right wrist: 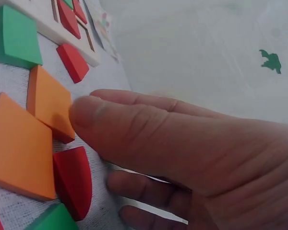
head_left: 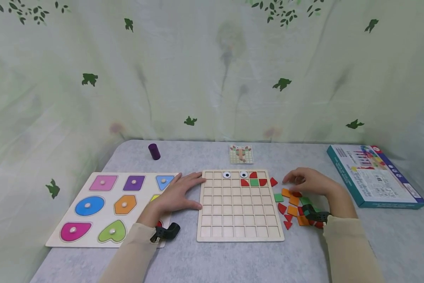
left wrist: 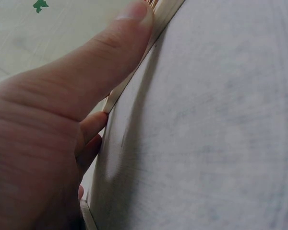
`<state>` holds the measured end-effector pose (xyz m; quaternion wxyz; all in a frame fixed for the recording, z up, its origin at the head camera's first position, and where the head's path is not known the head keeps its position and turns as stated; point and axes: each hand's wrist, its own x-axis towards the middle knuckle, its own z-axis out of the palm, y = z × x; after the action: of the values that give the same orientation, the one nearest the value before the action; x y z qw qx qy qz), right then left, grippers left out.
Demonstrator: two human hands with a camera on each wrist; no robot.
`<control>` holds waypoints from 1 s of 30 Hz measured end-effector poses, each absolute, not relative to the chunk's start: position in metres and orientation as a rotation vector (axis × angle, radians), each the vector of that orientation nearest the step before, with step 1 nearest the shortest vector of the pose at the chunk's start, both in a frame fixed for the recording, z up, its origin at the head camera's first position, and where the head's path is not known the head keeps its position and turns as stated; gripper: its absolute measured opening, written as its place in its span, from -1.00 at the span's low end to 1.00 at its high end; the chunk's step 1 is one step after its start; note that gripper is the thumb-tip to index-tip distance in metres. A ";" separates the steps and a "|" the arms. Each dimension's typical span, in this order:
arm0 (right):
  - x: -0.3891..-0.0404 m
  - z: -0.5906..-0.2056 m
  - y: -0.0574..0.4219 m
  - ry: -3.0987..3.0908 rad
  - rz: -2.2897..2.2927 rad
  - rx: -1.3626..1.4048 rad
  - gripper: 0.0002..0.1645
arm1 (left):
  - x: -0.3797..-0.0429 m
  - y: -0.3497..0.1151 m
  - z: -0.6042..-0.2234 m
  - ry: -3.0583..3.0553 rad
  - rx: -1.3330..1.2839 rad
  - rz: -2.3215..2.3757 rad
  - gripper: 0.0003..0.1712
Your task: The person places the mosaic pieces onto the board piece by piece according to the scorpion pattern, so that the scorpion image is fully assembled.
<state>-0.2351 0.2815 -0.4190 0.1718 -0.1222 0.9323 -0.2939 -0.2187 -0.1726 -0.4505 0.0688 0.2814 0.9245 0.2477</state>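
A wooden grid board (head_left: 240, 212) lies in the middle of the table. Eye tiles (head_left: 226, 175), red quarter-round tiles (head_left: 253, 175) and a green square tile (head_left: 254, 182) sit in its far rows. With fingers spread, my left hand (head_left: 178, 194) touches the board's left edge; in the left wrist view the thumb (left wrist: 101, 57) rests against the rim. Over the loose pieces right of the board hovers my right hand (head_left: 309, 181), fingers loosely bent. Its thumb (right wrist: 134, 124) is near an orange square tile (right wrist: 53, 103); no piece shows in its grasp.
Loose orange, red and green tiles (head_left: 292, 211) lie right of the board. A patterned card (head_left: 241, 154) is behind it. Leftward lies a knobbed shape puzzle (head_left: 106, 224), partly under my left arm. A purple cylinder (head_left: 154, 151) stands behind; a box (head_left: 375, 177) lies far right.
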 end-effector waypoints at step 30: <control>-0.239 -0.424 0.277 2.595 -0.918 -0.316 -0.75 | -0.220 -0.174 -0.451 2.784 0.847 0.729 0.02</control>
<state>-0.2390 0.2773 -0.4244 0.1843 -0.1123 0.9206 -0.3255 -0.2197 -0.1738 -0.4513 0.0711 0.2816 0.9257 0.2423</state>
